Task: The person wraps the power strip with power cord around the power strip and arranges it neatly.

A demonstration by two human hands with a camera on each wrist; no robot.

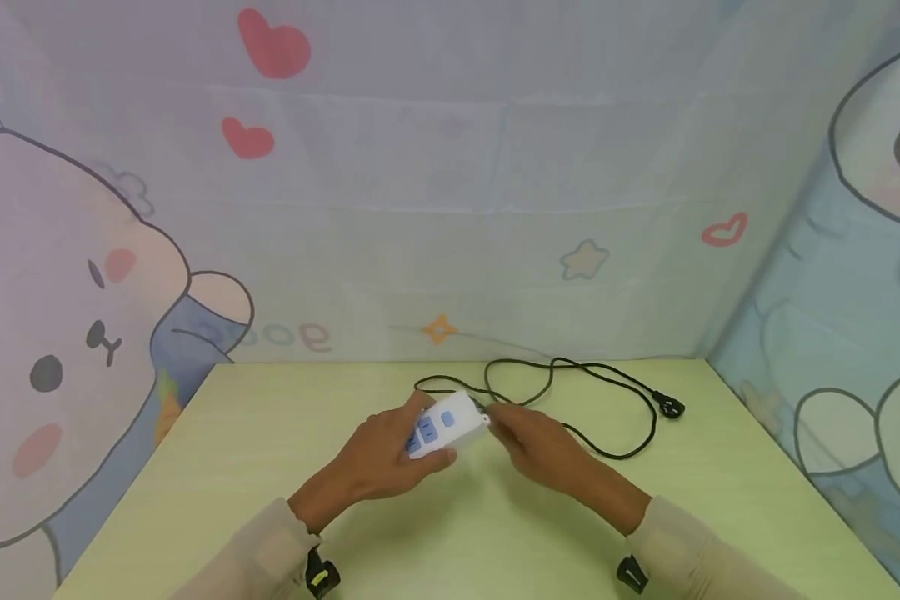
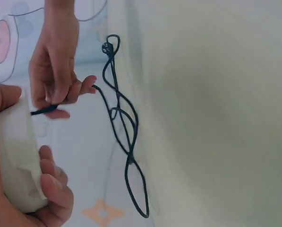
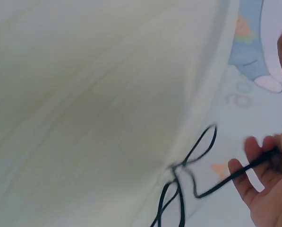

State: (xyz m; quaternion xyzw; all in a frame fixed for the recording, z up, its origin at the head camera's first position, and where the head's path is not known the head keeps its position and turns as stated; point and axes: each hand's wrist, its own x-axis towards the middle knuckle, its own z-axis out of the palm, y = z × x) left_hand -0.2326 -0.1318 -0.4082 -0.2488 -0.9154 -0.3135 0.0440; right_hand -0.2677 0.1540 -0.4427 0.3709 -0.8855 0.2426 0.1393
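My left hand (image 1: 378,454) grips a white power strip (image 1: 461,425) with blue socket faces, held tilted above the table, its thumb along the near side. Beside the strip's right end, my right hand (image 1: 543,446) pinches the black cord where it leaves the housing. In the left wrist view the strip (image 2: 18,156) shows its plain white side, and the cord (image 2: 137,118) runs on past the right hand's fingers. The right wrist view has the cord (image 3: 244,169) crossing the curled fingers. Loose loops end in a black plug (image 1: 670,406) at the right.
The pale yellow-green table (image 1: 217,467) meets a cloth backdrop (image 1: 420,167) printed with hearts and cartoon animals at its back edge. Cord loops lie across the table's back right part. Dark straps (image 1: 321,575) sit at both wrists.
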